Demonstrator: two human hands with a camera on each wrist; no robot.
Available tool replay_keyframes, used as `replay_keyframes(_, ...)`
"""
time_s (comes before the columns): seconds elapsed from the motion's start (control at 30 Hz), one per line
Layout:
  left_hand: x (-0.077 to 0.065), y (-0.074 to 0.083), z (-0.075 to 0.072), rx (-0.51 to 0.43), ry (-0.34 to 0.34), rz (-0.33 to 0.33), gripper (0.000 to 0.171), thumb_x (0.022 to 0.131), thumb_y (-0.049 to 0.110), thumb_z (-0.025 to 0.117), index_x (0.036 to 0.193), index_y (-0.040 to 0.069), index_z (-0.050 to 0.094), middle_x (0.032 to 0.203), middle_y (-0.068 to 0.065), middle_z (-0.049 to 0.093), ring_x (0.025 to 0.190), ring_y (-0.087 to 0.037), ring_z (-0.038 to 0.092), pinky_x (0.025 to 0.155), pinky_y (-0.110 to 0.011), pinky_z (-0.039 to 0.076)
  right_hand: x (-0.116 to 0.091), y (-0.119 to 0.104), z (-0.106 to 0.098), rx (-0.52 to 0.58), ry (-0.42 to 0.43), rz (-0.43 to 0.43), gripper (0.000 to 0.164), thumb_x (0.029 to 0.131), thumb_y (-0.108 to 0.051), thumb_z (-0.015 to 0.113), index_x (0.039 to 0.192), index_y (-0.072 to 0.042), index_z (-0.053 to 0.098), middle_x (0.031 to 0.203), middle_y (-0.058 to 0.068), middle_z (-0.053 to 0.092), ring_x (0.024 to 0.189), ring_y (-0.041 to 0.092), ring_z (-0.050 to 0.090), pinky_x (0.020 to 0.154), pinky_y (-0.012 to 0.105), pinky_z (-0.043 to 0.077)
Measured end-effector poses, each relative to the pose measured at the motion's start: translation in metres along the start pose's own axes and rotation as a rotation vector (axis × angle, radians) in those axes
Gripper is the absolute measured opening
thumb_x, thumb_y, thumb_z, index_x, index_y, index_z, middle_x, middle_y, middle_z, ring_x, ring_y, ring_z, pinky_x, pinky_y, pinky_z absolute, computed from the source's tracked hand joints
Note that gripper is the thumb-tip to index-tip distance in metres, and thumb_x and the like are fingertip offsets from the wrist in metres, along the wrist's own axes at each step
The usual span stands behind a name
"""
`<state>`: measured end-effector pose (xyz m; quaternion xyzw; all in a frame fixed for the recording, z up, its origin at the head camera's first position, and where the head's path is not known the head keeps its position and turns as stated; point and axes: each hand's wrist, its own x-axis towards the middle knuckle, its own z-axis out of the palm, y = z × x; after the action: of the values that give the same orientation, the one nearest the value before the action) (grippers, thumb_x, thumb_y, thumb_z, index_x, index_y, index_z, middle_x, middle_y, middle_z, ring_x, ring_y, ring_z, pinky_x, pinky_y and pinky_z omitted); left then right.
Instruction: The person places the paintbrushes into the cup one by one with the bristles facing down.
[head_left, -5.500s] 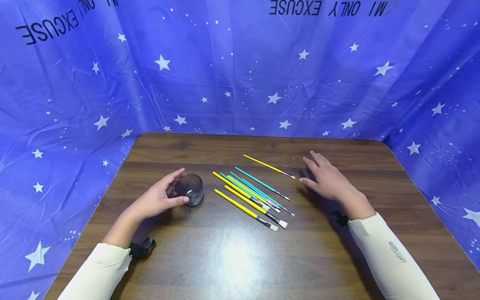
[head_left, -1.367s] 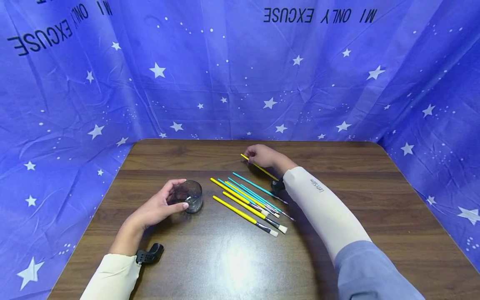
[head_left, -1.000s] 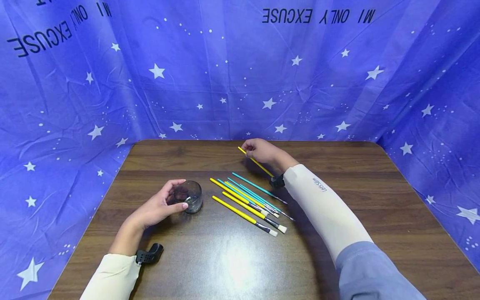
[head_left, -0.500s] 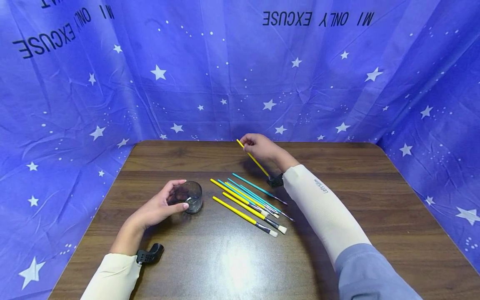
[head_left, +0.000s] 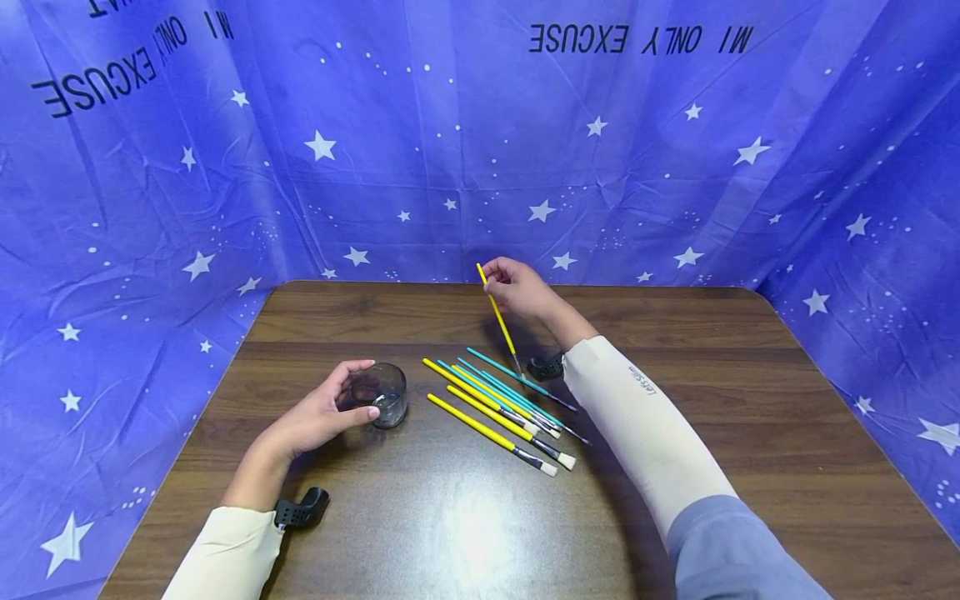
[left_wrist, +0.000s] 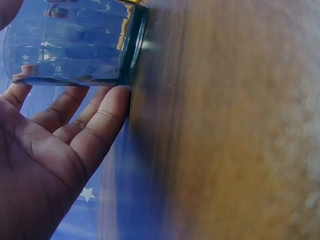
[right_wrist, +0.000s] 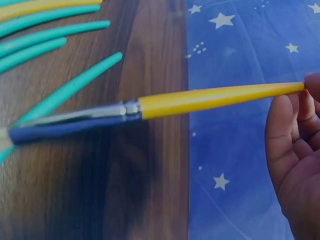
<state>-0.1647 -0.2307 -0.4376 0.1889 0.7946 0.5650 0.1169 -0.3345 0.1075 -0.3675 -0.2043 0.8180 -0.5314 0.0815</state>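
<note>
Paintbrush (head_left: 498,315) up off the table (head_left: 757,392), yellow handle slanting, bristle end pointing down, and it's the right hand (head_left: 519,288) that has it, pinched between thumb and fingers near the thin tail! Bristle end right by the loose brushes (head_left: 481,406); touching one or not, I can't tell. Featherlight, by the look of it: a stiff, slim stick, smooth and glossy enough to roll in a loose pinch, and gripped so near the end it could swing nose-down. For steadiness, I'd say take it further along the handle (right_wrist: 222,101), towards the metal collar (right_wrist: 75,122); the bristles look soft and best left alone. Across to the other side: left hand (head_left: 313,412) wrapped about the glass (head_left: 388,396), thumb one side, fingers the other. Slick, rigid, probably breakable, so low round the sides looks the safest hold.
</note>
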Motion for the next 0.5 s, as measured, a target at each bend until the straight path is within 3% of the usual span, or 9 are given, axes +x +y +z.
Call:
replay_keyframes(0.17, 0.0, 0.0, 0.0, 0.002, 0.002, -0.001, 0.068, 0.092, 0.011, 0.07, 0.147, 0.004, 0.029, 0.133, -0.027, 0.053, 0.124, -0.041, 0.05, 0.094, -0.022, 0.043, 0.0, -0.002, 0.006, 0.068, 0.043, -0.009, 0.017, 0.097, -0.001, 0.058, 0.113, 0.003, 0.057, 0.089, 0.005, 0.054, 0.069, 0.015, 0.053, 0.064, 0.043, 0.054)
replay_keyframes(0.37, 0.0, 0.001, 0.0, 0.011, 0.003, 0.0, 0.069, 0.092, 0.011, 0.07, 0.147, 0.003, 0.029, 0.133, -0.027, 0.052, 0.124, -0.041, 0.05, 0.094, -0.023, 0.042, -0.002, -0.006, 0.015, 0.161, 0.087, -0.017, 0.019, 0.095, 0.002, 0.057, 0.114, 0.007, 0.054, 0.087, 0.004, 0.053, 0.068, 0.014, 0.051, 0.06, 0.035, 0.053)
replay_keyframes(0.5, 0.0, 0.002, 0.001, 0.011, 0.003, -0.005, 0.069, 0.092, 0.011, 0.07, 0.147, 0.003, 0.029, 0.133, -0.027, 0.052, 0.124, -0.041, 0.05, 0.094, -0.024, 0.042, -0.004, -0.012, 0.022, 0.218, 0.119, -0.031, 0.021, 0.096, 0.002, 0.056, 0.115, 0.008, 0.052, 0.086, 0.005, 0.052, 0.066, 0.014, 0.05, 0.061, 0.036, 0.052)
